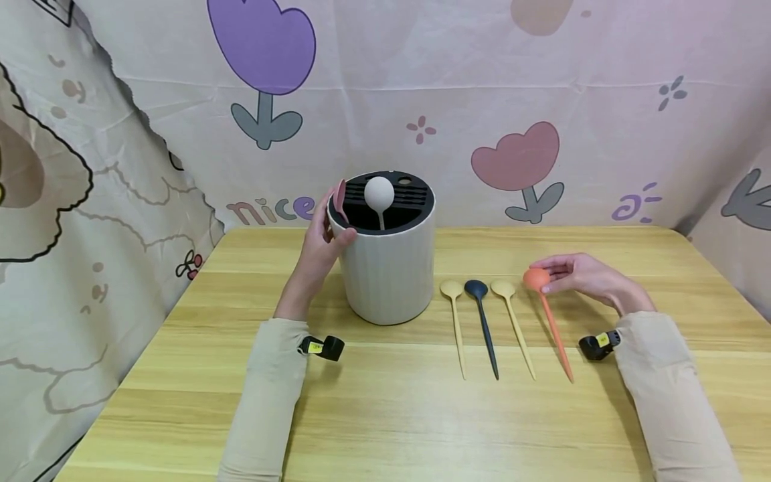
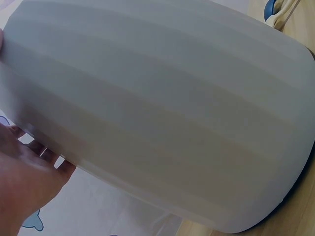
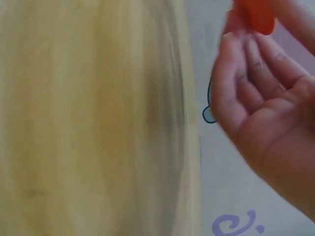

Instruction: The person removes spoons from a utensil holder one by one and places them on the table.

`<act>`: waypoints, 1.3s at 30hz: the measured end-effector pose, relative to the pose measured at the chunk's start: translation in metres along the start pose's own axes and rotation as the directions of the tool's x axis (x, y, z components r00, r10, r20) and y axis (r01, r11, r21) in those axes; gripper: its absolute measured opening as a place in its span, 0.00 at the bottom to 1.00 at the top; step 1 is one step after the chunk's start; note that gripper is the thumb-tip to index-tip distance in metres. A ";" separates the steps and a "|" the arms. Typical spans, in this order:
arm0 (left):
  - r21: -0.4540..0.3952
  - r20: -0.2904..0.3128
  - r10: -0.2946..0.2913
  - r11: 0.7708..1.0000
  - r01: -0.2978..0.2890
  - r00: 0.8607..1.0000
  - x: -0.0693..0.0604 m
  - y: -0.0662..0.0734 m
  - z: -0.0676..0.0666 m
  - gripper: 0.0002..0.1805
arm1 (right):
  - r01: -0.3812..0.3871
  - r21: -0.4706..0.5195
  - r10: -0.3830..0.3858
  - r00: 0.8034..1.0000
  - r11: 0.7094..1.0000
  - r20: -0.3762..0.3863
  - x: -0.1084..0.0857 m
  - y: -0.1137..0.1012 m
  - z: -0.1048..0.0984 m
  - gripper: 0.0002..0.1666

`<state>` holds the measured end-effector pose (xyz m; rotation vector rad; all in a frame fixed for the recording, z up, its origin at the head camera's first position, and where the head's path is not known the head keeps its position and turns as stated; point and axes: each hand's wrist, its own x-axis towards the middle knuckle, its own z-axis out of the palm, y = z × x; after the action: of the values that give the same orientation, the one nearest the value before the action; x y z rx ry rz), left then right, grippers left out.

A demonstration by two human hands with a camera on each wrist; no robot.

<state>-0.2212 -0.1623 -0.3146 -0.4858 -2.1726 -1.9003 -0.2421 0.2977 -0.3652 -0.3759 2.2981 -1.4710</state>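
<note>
My left hand (image 1: pixel 319 248) grips the upper left side of a ribbed white utensil holder (image 1: pixel 388 278), its thumb in front and fingers round the far side. A white spoon (image 1: pixel 379 194) and a pink utensil (image 1: pixel 340 199) stand in the holder's black slotted top. On the right, my right hand (image 1: pixel 581 276) pinches an orange spoon (image 1: pixel 553 321) near its bowl, which also appears at the top of the right wrist view. The spoon's handle slants toward the table's front; whether its tip touches the wood I cannot tell.
Between holder and right hand lie a cream spoon (image 1: pixel 454 321), a dark blue spoon (image 1: pixel 484 321) and a second cream spoon (image 1: pixel 514 321), side by side on the wooden table (image 1: pixel 421 422). A printed cloth (image 1: pixel 385 80) hangs behind the table.
</note>
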 end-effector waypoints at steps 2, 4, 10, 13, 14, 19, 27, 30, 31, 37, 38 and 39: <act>-0.004 -0.001 0.005 1.000 -0.005 1.000 0.000 0.000 0.000 0.68 | 0.006 -0.029 -0.006 1.000 1.000 0.005 0.000 0.001 0.000 0.38; -0.007 -0.002 0.010 1.000 -0.010 1.000 0.001 -0.001 0.000 0.68 | 0.016 -0.052 -0.016 1.000 0.999 0.006 0.000 0.002 0.000 0.37; -0.011 0.022 0.003 1.000 -0.003 1.000 0.003 -0.002 0.004 0.68 | -0.013 -0.103 0.016 0.999 0.995 0.027 -0.002 0.005 0.002 0.36; -0.016 0.020 -0.010 1.000 0.010 1.000 0.002 0.000 0.004 0.69 | -0.031 -0.173 0.042 0.997 0.984 0.058 0.002 0.005 0.002 0.36; -0.016 0.017 -0.012 1.000 0.013 1.000 0.001 0.001 0.003 0.70 | -0.035 -0.190 0.049 0.996 0.981 0.072 0.004 0.006 0.002 0.36; -0.008 0.016 -0.012 1.000 0.012 1.000 0.000 0.002 0.001 0.70 | -0.055 -0.224 0.079 0.992 0.973 0.099 0.010 0.009 0.003 0.35; -0.011 0.015 -0.015 1.000 0.015 1.000 0.000 0.001 -0.002 0.70 | -0.047 -0.212 0.062 0.996 0.976 0.064 0.012 0.009 0.012 0.35; -0.008 0.014 -0.014 1.000 0.014 1.000 0.000 0.001 -0.002 0.70 | -0.054 -0.219 0.066 0.997 0.974 0.046 0.012 0.009 0.013 0.36; -0.005 0.013 -0.015 1.000 0.015 1.000 0.001 0.001 -0.002 0.70 | -0.059 -0.217 0.069 0.997 0.974 0.038 0.012 0.010 0.013 0.36; -0.013 0.010 -0.016 1.000 0.016 1.000 0.000 0.001 -0.001 0.70 | -0.083 -0.230 0.086 0.996 0.970 0.000 0.012 0.009 0.013 0.36; -0.016 0.011 -0.015 1.000 0.015 1.000 0.000 0.001 -0.001 0.70 | -0.084 -0.239 0.086 0.996 0.967 -0.004 0.012 0.008 0.012 0.35; -0.018 0.011 -0.014 1.000 0.014 1.000 0.000 0.001 0.000 0.70 | -0.083 -0.247 0.084 0.996 0.966 -0.005 0.011 0.008 0.012 0.35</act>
<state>-0.2208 -0.1625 -0.3139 -0.4859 -2.1734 -1.9304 -0.2468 0.2864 -0.3786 -0.3462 2.4669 -1.1449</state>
